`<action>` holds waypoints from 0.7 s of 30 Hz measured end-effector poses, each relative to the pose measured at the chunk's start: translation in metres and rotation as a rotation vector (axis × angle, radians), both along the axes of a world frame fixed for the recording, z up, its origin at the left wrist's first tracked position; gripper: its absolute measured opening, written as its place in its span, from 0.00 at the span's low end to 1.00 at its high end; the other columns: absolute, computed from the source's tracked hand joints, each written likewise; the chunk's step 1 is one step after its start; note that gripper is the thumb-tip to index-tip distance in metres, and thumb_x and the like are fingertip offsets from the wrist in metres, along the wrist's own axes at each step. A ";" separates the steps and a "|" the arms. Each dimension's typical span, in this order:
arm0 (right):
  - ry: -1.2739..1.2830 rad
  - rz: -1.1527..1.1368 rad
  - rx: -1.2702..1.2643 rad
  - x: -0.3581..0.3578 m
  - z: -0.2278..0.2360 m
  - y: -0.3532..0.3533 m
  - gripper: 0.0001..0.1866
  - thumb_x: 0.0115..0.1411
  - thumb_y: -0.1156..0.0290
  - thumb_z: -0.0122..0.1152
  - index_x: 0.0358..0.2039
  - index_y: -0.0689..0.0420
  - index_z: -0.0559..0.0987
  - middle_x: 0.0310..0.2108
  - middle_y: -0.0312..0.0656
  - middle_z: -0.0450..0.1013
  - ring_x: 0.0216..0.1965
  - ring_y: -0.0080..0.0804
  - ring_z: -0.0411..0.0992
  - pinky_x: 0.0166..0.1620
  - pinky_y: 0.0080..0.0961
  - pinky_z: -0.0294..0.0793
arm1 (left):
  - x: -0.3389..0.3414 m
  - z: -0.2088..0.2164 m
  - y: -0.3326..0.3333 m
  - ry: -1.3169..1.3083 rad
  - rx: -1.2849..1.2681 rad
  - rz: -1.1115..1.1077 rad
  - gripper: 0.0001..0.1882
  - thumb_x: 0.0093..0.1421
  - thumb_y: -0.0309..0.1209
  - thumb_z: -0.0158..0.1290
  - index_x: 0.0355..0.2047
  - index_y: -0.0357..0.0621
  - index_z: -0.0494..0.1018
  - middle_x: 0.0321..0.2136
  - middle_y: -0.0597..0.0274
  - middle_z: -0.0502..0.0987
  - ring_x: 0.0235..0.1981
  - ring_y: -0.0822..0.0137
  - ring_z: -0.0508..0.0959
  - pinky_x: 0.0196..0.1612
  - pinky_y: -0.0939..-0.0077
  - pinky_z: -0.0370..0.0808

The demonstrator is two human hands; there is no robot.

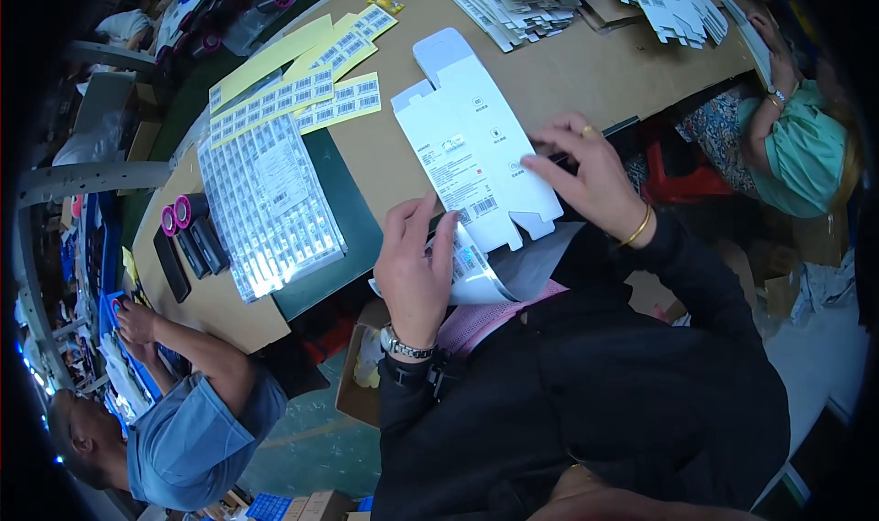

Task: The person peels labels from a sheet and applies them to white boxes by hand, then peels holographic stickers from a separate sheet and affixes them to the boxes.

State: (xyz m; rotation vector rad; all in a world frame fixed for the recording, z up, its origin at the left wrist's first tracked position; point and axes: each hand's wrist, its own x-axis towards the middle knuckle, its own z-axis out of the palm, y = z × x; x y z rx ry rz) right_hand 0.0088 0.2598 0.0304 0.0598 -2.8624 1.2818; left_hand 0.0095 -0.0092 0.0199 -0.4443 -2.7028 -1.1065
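Observation:
A flat, unfolded white carton (490, 141) with flaps at its ends lies on the table in front of me, its printed face up. My left hand (414, 278) grips a curled sheet of barcode labels (467, 266) at the carton's lower left corner. The sheet bends down over the table edge above my lap. My right hand (597, 184) is at the carton's right edge, fingers apart, with the thumb near or on the board. A small silvery label (454, 143) sits on the carton's face; whether it is stuck or printed, I cannot tell.
Left of the carton lie yellow-backed barcode sheets (275, 109) and a large sheet of shiny labels (275, 200). Tape rolls (183, 211) and a dark phone (171, 266) are farther left. Flattened cartons (522, 4) pile up at the back. Co-workers sit left (197, 439) and right (806, 146).

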 end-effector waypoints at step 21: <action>0.046 0.041 -0.720 0.049 0.014 -0.027 0.33 0.67 0.78 0.63 0.70 0.63 0.64 0.42 0.41 0.77 0.36 0.20 0.75 0.36 0.20 0.78 | 0.025 0.022 0.033 -0.055 0.351 0.071 0.22 0.65 0.21 0.61 0.60 0.37 0.76 0.41 0.53 0.80 0.30 0.75 0.78 0.29 0.82 0.71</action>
